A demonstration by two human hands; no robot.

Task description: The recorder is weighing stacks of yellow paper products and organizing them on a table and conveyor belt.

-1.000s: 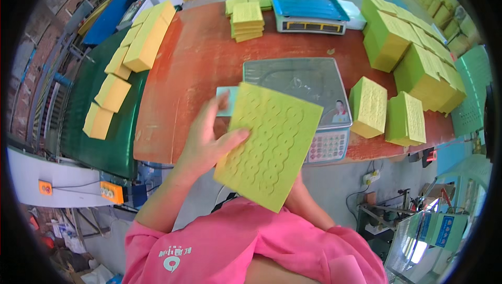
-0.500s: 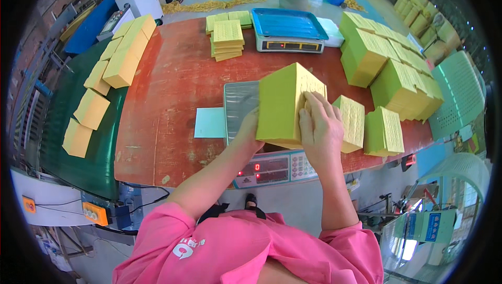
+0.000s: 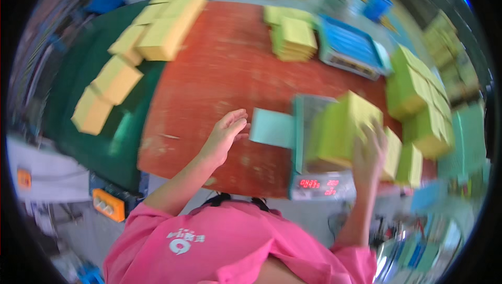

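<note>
A thick stack of yellow paper stands on the pan of a digital scale, whose red display is lit. My right hand lies against the stack's right side, fingers spread and slightly smeared by motion. Away from the stack, my left hand hovers over the red table, open and holding nothing. Close to its fingertips is a pale blue-green card beside the scale. Smaller yellow stacks stand just right of my right hand.
Several yellow stacks line a green conveyor belt at left. At the back are a short yellow pile and a second scale with a blue tray. Large yellow stacks occupy the right side. An orange switch box sits below the belt.
The yellow paper stack, held up between both hands before, now rests on the scale. My left hand has let go and moved left. The view has turned left, and the scale's display reads differently.
</note>
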